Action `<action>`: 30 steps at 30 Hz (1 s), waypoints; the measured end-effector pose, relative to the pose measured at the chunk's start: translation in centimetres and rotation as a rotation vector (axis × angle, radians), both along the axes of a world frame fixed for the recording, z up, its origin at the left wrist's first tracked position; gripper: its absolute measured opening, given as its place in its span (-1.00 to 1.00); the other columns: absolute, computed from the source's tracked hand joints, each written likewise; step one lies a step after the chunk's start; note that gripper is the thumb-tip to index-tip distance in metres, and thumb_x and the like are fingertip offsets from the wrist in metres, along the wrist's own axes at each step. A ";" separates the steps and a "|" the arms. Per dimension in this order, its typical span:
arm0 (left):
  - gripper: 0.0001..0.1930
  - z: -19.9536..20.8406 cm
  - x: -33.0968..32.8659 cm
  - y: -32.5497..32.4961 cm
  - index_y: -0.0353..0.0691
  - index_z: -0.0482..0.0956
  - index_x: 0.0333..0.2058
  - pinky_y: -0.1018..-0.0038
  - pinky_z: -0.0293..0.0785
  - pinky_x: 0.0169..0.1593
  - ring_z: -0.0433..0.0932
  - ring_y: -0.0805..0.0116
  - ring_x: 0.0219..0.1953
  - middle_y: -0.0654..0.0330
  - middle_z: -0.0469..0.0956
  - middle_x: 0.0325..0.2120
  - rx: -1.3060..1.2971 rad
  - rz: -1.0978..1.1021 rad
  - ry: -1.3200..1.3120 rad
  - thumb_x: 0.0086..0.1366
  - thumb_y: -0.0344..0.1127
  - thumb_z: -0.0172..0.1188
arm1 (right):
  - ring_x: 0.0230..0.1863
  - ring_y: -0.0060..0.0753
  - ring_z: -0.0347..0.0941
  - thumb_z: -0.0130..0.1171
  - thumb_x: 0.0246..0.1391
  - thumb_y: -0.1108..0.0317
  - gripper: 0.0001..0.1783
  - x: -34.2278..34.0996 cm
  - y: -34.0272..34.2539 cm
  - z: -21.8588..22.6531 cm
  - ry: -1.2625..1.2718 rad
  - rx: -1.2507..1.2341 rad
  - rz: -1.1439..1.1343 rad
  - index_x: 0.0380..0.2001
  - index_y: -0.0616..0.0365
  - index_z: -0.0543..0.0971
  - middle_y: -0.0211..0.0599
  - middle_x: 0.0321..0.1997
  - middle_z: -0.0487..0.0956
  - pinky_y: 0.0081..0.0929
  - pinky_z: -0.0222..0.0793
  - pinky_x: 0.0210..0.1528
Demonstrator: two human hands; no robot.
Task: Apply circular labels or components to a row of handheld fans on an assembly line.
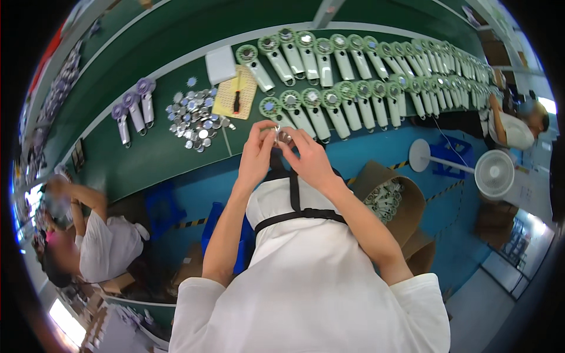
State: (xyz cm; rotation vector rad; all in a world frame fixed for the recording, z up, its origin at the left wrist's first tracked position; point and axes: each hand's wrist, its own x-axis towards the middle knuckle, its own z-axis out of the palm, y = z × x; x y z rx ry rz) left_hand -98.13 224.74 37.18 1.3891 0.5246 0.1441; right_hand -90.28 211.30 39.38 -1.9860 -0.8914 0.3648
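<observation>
In front of my body, over the near edge of the bench, I hold a small round silver disc (pixel 284 137) between my two hands. The fingertips of my left hand (pixel 255 156) are pinched at its left side. From the right, the thumb and fingers of my right hand (pixel 311 157) close on it. Fingers cover part of the disc. Just beyond my hands stretch rows of pale green handheld fans (pixel 318 122) lying on the bench. To the left is a loose pile of silver discs (pixel 191 112). A yellow sheet (pixel 246 88) bears a screwdriver (pixel 237 101) with a dark handle.
A white box (pixel 220 65) sits behind the yellow sheet, and several purple handheld fans (pixel 134 110) lie farther left on the green bench (pixel 170 159). At right are a carton (pixel 406 203) of fan parts and a white standing fan (pixel 493 174). People sit at both sides.
</observation>
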 end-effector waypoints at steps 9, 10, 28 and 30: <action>-0.67 -1.5 4.5 -3.6 -0.40 0.34 0.02 0.35 0.49 0.05 0.60 0.15 -0.02 -0.04 0.57 -0.07 -0.631 0.188 0.073 0.47 -0.23 -0.05 | -0.24 -0.25 0.53 0.36 -0.02 0.41 -0.67 1.0 -6.0 -0.8 -0.020 0.037 -0.351 -0.17 0.25 0.54 -0.20 -0.25 0.53 -0.38 0.44 -0.20; -0.67 -1.7 5.2 -4.5 -0.40 0.35 0.01 0.35 0.48 0.04 0.59 0.16 -0.01 -0.04 0.56 -0.06 -0.720 0.160 0.095 0.47 -0.22 -0.06 | -0.21 -0.20 0.49 0.37 -0.05 0.42 -0.66 1.1 -6.4 -1.1 -0.168 0.011 -0.284 -0.17 0.23 0.55 -0.19 -0.24 0.49 -0.34 0.42 -0.19; -0.67 -6.0 16.0 -15.5 -0.33 0.61 -0.20 0.60 0.40 -0.33 0.45 0.57 -0.44 0.27 0.57 -0.42 -0.401 0.196 0.345 0.41 -0.14 0.08 | -0.38 -0.57 0.52 0.18 0.22 0.33 -0.77 16.5 -14.5 -8.1 0.985 0.146 -0.451 -0.20 0.32 0.59 -0.31 -0.33 0.61 -0.59 0.43 -0.26; -0.64 -6.9 16.7 -15.8 -0.36 0.59 -0.25 0.58 0.40 -0.33 0.45 0.57 -0.45 0.27 0.57 -0.43 -0.399 0.246 0.333 0.41 -0.10 0.10 | -0.37 -0.56 0.52 0.19 0.21 0.33 -0.77 17.8 -15.1 -9.3 1.100 0.162 -0.410 -0.20 0.31 0.59 -0.31 -0.33 0.61 -0.58 0.44 -0.24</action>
